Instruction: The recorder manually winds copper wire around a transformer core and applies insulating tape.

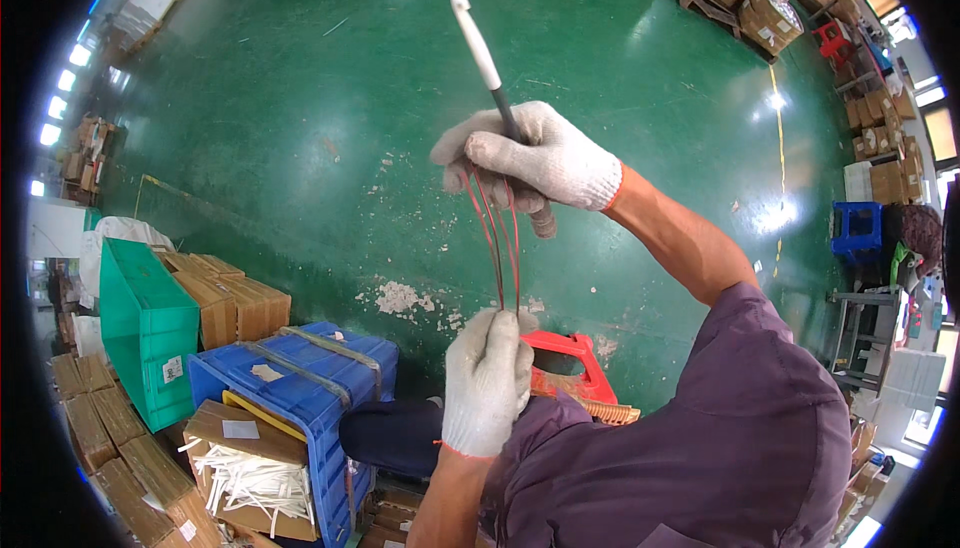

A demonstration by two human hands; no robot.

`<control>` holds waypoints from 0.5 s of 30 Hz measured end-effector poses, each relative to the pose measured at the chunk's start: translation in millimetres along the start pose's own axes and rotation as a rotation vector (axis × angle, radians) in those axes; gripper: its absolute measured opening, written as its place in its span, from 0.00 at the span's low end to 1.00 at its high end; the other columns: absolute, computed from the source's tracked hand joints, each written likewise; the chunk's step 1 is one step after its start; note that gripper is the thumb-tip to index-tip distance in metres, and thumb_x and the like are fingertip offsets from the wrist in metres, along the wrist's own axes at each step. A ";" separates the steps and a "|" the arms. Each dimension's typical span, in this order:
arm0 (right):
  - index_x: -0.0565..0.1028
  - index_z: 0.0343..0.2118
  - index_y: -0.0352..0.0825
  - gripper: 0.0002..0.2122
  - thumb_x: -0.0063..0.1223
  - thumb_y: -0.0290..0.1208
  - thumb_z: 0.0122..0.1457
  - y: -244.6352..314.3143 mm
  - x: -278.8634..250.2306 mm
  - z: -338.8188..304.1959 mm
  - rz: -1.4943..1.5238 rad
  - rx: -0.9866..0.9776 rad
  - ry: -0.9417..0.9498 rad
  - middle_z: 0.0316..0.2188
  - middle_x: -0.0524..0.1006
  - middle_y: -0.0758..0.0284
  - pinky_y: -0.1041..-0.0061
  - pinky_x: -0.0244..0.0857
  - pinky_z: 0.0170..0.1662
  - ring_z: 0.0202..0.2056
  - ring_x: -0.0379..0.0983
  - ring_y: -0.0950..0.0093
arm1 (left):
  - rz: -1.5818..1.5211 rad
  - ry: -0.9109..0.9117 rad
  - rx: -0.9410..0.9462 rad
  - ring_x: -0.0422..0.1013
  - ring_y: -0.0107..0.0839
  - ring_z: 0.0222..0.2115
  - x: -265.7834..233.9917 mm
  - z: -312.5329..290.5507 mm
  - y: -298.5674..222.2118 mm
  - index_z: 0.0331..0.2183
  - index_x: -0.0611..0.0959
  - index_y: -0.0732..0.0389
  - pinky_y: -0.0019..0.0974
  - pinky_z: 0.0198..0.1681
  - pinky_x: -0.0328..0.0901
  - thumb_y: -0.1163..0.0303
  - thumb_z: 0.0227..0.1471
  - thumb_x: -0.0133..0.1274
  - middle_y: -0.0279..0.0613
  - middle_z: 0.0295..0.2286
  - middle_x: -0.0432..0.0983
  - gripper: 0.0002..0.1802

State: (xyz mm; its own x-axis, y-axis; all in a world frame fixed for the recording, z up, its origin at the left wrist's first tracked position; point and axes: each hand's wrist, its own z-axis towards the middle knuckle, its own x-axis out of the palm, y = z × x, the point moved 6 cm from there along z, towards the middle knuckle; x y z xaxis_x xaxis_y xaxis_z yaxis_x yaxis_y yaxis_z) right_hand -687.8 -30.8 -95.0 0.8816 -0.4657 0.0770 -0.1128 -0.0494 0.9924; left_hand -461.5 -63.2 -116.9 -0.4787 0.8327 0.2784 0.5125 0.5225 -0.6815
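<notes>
My right hand (pixel 540 158), in a whitish knitted glove, is closed around the dark lower part of a hooked rod (pixel 478 43). The rod's long white end points up and away, with a small notch near its rounded tip. Several thin reddish-brown wires (pixel 497 238) run down from under the right hand's fingers. At their lower end my left hand (pixel 487 378), gloved too, pinches them between thumb and fingers in front of my body. The wires bow slightly apart between the hands. Their upper ends are hidden by the right glove.
A blue crate (pixel 340 348) stands at my left, beside a cardboard box (pixel 250 520) of white strips. Behind it are a green bin (pixel 150 328) and stacked cartons (pixel 245 303). A red plastic stool (pixel 590 368) is close by my legs. Green floor (pixel 330 98) stretches ahead.
</notes>
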 end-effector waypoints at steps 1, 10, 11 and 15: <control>0.80 0.57 0.33 0.17 0.50 0.39 0.74 0.0 -2.0 -0.5 0.029 0.005 -0.006 0.36 0.83 0.70 0.83 0.66 0.19 0.21 0.68 0.87 | -0.051 -0.011 -0.026 0.52 0.14 0.14 -1.8 0.5 0.6 0.42 0.79 0.66 0.26 0.16 0.46 0.58 0.74 0.46 0.25 0.18 0.60 0.19; 0.81 0.57 0.34 0.16 0.52 0.37 0.73 -1.4 2.0 -1.0 -0.080 0.073 0.006 0.33 0.83 0.72 0.83 0.63 0.18 0.18 0.66 0.87 | -0.031 0.003 -0.010 0.51 0.14 0.14 -4.7 1.7 -5.8 0.42 0.79 0.66 0.26 0.15 0.46 0.60 0.75 0.45 0.25 0.19 0.59 0.18; 0.81 0.57 0.34 0.16 0.52 0.37 0.73 -2.3 2.6 -0.4 -0.080 0.095 0.008 0.33 0.83 0.72 0.83 0.63 0.18 0.18 0.66 0.87 | -0.039 0.013 0.003 0.51 0.14 0.14 -3.5 1.9 -7.5 0.43 0.79 0.66 0.26 0.15 0.47 0.60 0.75 0.45 0.25 0.19 0.59 0.18; 0.81 0.57 0.34 0.17 0.52 0.35 0.72 -1.5 3.9 1.4 -0.028 0.097 0.039 0.32 0.84 0.72 0.82 0.63 0.16 0.17 0.65 0.87 | -0.037 -0.006 -0.001 0.51 0.14 0.14 -5.2 3.2 -9.2 0.43 0.79 0.66 0.25 0.15 0.47 0.61 0.75 0.45 0.25 0.19 0.60 0.17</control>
State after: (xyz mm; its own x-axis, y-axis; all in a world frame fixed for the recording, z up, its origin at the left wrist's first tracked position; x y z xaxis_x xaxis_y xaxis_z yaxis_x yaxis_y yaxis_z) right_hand -684.8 -33.7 -96.3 0.9019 -0.4285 0.0552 -0.1305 -0.1483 0.9803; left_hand -466.0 -72.9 -114.2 -0.5013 0.8120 0.2991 0.4953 0.5527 -0.6702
